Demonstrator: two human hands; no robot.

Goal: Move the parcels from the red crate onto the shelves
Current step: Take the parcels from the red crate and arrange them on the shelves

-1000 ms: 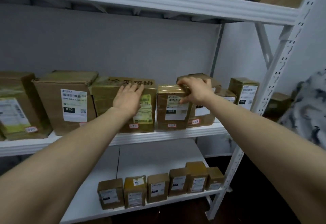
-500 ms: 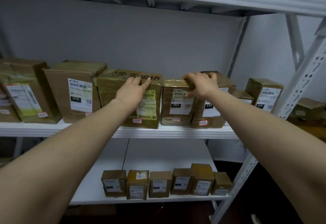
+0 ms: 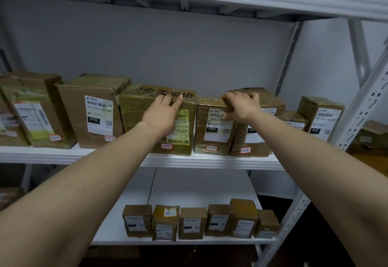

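"010" on the tall parcel [image 3: 92, 111], "060" on the narrow parcel [image 3: 212, 136], "3-2-8" on a red-edged sticker [image 3: 245, 150]

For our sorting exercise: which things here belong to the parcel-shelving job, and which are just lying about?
Job: left hand, resting on the black-lettered brown cardboard parcel; right hand, gripping the smaller brown cardboard parcel labelled 060; white metal shelf.
Lying about: six small brown cardboard boxes on the lower shelf; brown cardboard box beyond the rack.

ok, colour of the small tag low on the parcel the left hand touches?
Tag: white with a red border; head view shows it.
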